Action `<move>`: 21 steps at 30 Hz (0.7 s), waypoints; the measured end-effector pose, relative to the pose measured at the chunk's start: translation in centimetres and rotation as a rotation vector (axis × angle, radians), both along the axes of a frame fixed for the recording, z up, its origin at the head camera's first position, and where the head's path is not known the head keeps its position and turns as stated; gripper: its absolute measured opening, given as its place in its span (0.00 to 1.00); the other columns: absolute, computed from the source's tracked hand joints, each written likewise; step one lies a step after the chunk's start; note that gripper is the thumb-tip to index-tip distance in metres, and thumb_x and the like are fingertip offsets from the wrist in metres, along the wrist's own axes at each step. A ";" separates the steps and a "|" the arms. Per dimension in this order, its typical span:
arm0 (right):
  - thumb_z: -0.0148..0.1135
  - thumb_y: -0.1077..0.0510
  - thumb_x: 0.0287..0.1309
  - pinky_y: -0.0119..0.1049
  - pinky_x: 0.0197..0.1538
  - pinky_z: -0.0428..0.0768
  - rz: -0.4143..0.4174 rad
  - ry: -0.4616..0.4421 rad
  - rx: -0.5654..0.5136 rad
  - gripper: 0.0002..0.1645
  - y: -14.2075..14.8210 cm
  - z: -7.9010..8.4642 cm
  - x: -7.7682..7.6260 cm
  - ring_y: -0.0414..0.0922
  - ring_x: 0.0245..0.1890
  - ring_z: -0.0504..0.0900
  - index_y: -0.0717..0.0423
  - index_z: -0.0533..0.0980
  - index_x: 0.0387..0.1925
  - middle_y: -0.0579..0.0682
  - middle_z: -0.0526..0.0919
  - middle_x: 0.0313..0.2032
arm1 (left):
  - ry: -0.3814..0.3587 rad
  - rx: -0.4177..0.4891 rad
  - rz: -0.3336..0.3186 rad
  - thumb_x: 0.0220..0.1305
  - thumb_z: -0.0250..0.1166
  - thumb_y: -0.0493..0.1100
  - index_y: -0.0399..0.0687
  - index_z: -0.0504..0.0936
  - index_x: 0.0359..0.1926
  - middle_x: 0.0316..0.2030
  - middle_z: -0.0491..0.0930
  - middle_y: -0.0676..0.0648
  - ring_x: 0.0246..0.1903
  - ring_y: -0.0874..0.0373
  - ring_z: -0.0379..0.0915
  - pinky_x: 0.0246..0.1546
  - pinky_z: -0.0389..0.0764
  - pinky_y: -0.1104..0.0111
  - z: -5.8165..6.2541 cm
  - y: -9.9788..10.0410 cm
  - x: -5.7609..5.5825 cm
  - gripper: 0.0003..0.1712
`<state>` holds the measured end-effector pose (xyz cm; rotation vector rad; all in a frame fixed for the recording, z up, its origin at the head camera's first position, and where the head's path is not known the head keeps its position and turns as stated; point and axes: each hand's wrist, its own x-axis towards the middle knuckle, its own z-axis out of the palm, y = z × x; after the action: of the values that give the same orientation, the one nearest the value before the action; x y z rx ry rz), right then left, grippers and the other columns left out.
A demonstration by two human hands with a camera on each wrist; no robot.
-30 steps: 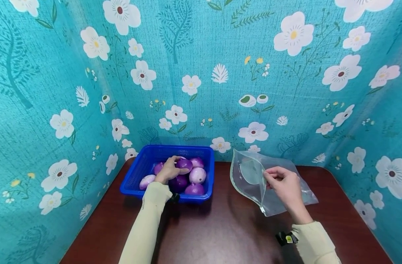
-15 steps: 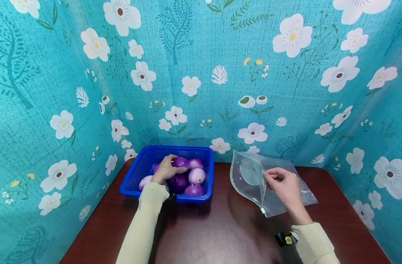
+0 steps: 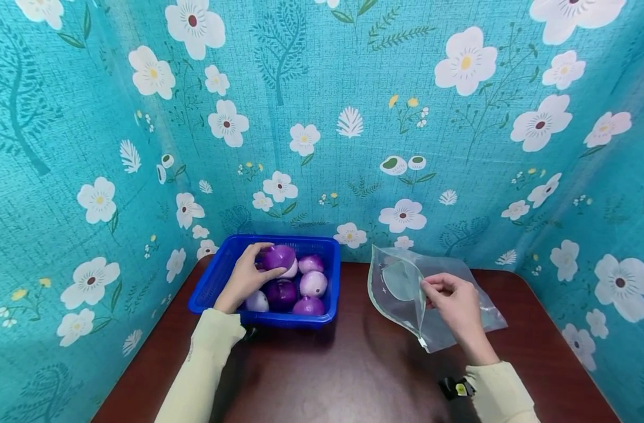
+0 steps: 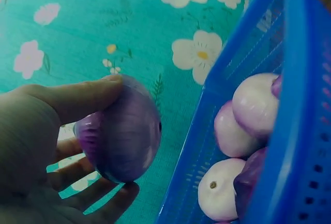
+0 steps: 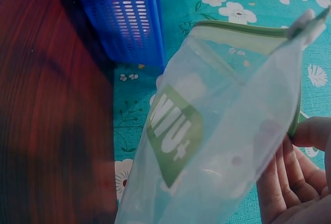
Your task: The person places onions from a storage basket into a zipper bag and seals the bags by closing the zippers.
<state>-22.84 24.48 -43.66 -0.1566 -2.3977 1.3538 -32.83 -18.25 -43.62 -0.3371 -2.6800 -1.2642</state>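
In the head view my left hand (image 3: 242,281) holds a purple onion (image 3: 278,258) between thumb and fingers, raised over the blue plastic basket (image 3: 287,320). The left wrist view shows this onion (image 4: 129,131) gripped by the thumb on one side and fingertips on the other. Several more purple and whitish onions (image 3: 313,284) lie in the basket. On the right, my right hand (image 3: 456,305) pinches the edge of a clear zip bag (image 3: 393,282), whose mouth gapes toward the basket. A green label with white letters shows on the bag (image 5: 212,146) in the right wrist view.
A dark reddish-brown table (image 3: 322,376) lies under the basket and bag. Turquoise flowered cloth (image 3: 322,117) hangs behind and at both sides. The zip's white slider (image 3: 423,342) sits at the bag's near corner.
My left hand has raised the purple onion and drawn it a little to the left, uncovering other onions beneath. The right hand keeps its pinch on the zip bag, nearly still.
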 end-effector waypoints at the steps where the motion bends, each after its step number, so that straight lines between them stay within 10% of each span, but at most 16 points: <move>1: 0.70 0.57 0.67 0.27 0.32 0.84 -0.002 -0.001 0.001 0.11 0.1 0.0 0.0 0.40 0.23 0.84 0.62 0.86 0.44 0.59 0.88 0.32 | 0.002 0.012 -0.007 0.59 0.78 0.56 0.49 0.72 0.69 0.63 0.74 0.41 0.62 0.42 0.73 0.62 0.79 0.46 0.0 -0.1 0.4 0.42; 21: 0.69 0.58 0.67 0.27 0.31 0.84 0.025 0.021 0.010 0.10 0.0 0.1 0.0 0.40 0.22 0.84 0.62 0.86 0.42 0.59 0.88 0.31 | 0.054 0.044 -0.089 0.57 0.80 0.52 0.51 0.74 0.68 0.61 0.75 0.42 0.59 0.42 0.77 0.58 0.81 0.44 0.3 1.0 3.1 0.40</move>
<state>-22.87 24.49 -43.60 -0.1099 -2.3961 1.3474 -29.68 -17.24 -43.30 -0.4830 -2.6149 -1.3165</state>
